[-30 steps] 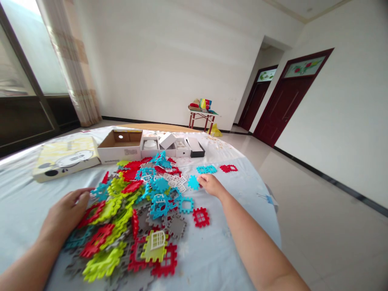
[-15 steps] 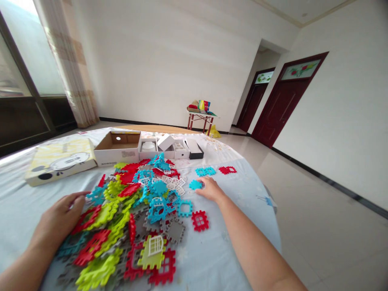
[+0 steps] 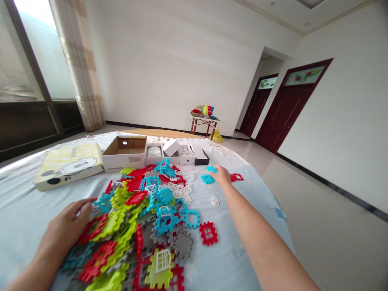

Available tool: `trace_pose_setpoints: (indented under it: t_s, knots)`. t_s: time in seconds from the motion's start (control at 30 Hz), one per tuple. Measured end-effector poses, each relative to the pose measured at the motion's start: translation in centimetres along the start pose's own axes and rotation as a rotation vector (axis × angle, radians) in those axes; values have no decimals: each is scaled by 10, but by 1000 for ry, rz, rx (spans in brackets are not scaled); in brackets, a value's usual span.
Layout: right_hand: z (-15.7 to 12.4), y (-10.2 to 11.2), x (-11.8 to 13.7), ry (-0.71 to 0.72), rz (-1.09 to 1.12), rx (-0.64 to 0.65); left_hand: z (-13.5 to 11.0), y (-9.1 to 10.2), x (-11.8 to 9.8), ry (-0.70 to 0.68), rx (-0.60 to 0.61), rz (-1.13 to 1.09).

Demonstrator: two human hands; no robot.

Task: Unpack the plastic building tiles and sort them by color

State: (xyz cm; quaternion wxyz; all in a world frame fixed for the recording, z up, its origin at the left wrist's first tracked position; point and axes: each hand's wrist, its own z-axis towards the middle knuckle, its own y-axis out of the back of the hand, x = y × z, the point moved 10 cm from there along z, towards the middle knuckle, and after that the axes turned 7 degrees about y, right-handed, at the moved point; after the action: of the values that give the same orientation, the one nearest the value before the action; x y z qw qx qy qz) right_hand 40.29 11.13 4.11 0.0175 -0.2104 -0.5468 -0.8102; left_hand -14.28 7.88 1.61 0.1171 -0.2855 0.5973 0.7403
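Blue tile [image 3: 211,169] pinched by right hand [image 3: 222,176], right of centre. Left hand [image 3: 69,219] laid by heap [image 3: 121,208], lower left; grip cannot be told. Neighbouring blue piece [image 3: 207,179] may be knocked if tile slips.

Reads, blurred, something like "BOBDOG" low on the front wall of the open white cardboard box [image 3: 117,161]; also carries a printed panel [image 3: 135,159] there, too small to decipher.
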Motion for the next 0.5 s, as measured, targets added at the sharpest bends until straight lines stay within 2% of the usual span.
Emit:
trace_pose_setpoints:
  t_s: [0.23, 0.5]
  knots:
    - [23, -9, -12, -97, -109, 18, 3, -2, 7, -1, -21, -53]
    - [16, -14, -30, -73, -100, 40, 0, -4, 7, 54, 32, -36]
